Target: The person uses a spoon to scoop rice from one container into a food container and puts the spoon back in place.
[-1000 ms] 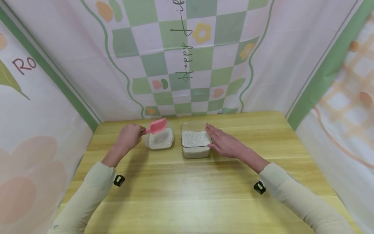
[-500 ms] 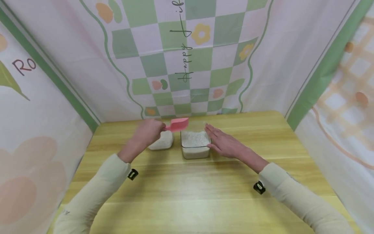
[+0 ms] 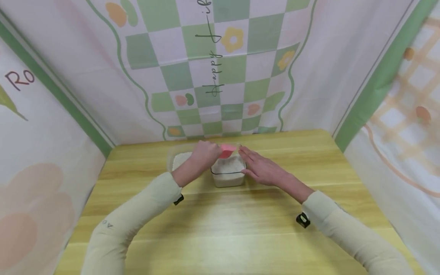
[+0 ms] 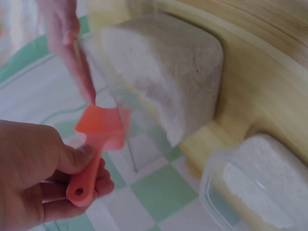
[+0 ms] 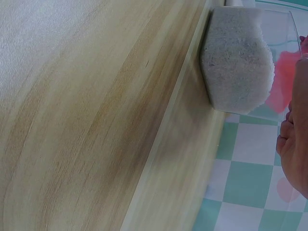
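My left hand [image 3: 205, 154] grips the handle of a pink scoop [image 4: 86, 175], thumb on top and fingers curled beneath. The scoop's bowl is tilted over the square clear container [image 3: 228, 180], within its rim. White, rice-like grains [image 5: 238, 60] fill much of that container, heaped unevenly. My right hand [image 3: 262, 168] lies against the container's right side, fingers straight and fingertips at the rim. To the left, a smaller clear tub [image 4: 208, 185] also holds white grains [image 4: 262, 180]; in the head view my left hand and forearm partly cover it.
Both containers stand near the back of a wooden table [image 3: 227, 229]. Right behind them hangs a green-and-white checked cloth [image 3: 232, 68]. More printed cloth [image 3: 38, 152] encloses the left and right sides.
My left hand has carried the pink scoop rightward from above the smaller tub to above the larger container, where it now tips. My right hand stays at the container's side.
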`<state>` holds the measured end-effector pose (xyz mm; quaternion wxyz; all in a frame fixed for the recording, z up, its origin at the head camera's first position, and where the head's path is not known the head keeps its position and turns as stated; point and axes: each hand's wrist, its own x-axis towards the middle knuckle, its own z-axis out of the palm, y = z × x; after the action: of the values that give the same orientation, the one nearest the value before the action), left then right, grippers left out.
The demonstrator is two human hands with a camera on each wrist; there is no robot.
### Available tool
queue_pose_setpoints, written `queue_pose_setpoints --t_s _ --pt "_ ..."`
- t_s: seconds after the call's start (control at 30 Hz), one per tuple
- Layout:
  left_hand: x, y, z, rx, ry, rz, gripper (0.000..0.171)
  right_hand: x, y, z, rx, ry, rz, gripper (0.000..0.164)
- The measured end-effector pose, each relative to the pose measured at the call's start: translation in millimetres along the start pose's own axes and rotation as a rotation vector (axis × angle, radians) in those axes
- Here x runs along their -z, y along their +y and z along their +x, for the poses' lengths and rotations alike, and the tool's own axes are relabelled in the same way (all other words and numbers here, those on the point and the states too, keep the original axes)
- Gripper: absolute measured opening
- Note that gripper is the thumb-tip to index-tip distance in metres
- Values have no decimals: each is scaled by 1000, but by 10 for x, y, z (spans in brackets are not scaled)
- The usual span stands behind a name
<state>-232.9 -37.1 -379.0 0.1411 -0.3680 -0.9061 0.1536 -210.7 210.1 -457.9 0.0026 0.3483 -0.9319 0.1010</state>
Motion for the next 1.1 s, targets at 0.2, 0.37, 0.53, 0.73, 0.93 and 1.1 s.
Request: queue_pose_setpoints --t_s 0.2,0.37,0.53,0.73,0.93,1.1 --pt "-143 158 180 5 -93 15 20 -3 4 24 5 3 -9 70" --pt "-210 197 288 -57 -33 34 18 -4 14 24 16 6 -10 70" --pt "-207 198 369 -146 -54 129 19 -9 16 18 17 11 -7 70" --pt "-209 176 378 -217 -132 101 17 -20 -3 26 18 22 0 70" --pt "-202 110 344 -229 -164 -58 9 11 -27 42 7 12 19 70" --pt "-181 86 296 -227 -190 -139 14 -5 -28 32 -9 8 15 70"
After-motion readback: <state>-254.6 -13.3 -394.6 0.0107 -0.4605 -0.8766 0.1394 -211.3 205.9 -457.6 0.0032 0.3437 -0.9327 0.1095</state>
